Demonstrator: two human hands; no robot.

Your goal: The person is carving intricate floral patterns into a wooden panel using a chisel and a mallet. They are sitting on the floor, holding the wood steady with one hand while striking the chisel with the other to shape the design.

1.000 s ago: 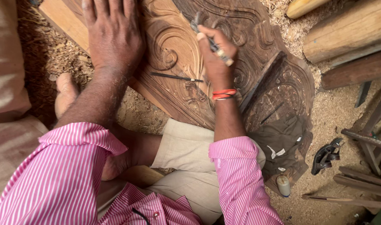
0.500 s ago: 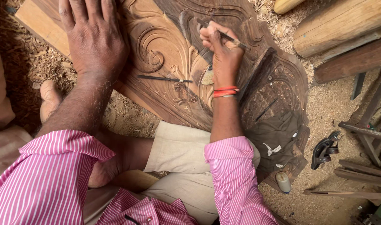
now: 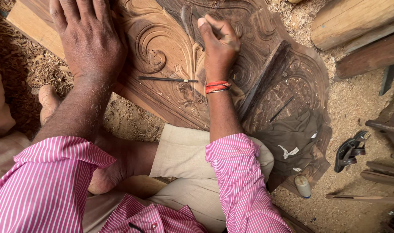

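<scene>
Pressing flat on the carved wooden panel [image 3: 162,47], the left hand [image 3: 87,41] lies open, fingers spread, on the pale left part. Right hand [image 3: 218,43] sits further right on the dark scrollwork, fingers bunched tight round a thin tool that barely shows, so what kind I can't tell. A spare slim chisel [image 3: 166,79] lies loose on the panel btwn both wrists, long axis running left-right, just below-left of the right hand & nearer to it. Wood shavings [image 3: 356,108] cover the ground around.
</scene>
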